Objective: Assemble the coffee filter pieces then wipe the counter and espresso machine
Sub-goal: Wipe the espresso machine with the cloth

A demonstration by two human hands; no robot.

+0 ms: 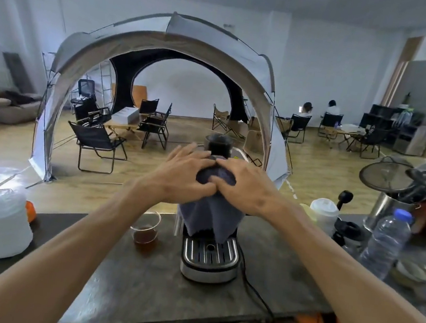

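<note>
While both hands, left hand point(182, 173) and right hand point(244, 186), press flat, soft grey cloth point(211, 216) drapes the boxy steel espresso machine point(209, 256).

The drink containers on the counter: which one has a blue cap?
The clear plastic water bottle at the right. The white lidded cup beside it has a white lid, and the glass cup is open.
</note>
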